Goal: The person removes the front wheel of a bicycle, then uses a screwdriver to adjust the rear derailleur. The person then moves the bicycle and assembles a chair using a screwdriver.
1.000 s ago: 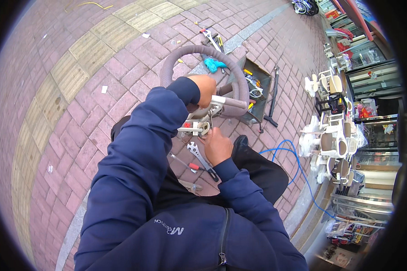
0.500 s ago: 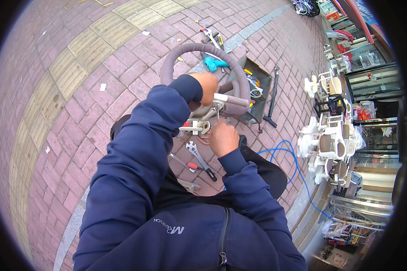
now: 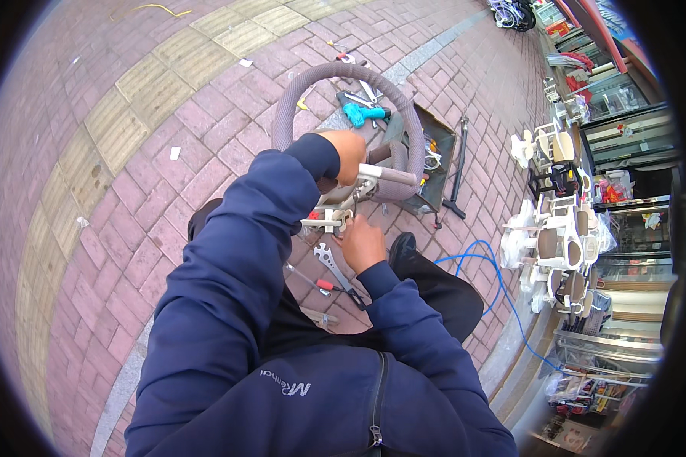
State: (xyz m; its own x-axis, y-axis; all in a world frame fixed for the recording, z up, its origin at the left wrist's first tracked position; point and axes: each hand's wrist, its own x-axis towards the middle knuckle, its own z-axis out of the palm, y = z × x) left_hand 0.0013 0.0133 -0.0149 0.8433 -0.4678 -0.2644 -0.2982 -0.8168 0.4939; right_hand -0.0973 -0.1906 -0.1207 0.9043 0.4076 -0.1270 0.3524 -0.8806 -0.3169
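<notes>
In front of me stands a cream metal frame with a large hoop wrapped in brown-grey woven cover. My left hand is closed at the frame just inside the hoop; its fingertips are hidden. Below it, my right hand pinches a thin metal tool that points up toward the frame's joint. The tool's exact kind is too small to tell. A flat spanner with several cut-outs lies on the paving between my knees, beside a red-handled tool.
Beyond the hoop lies a teal power drill near loose hand tools. A metal toolbox and a black bar are to its right. A blue hose runs toward cream-framed seats along the shopfront.
My right hand has moved left and slightly down, and the tool in it has shifted left. The left hand stays at the frame. The hoop has shifted slightly in view.
</notes>
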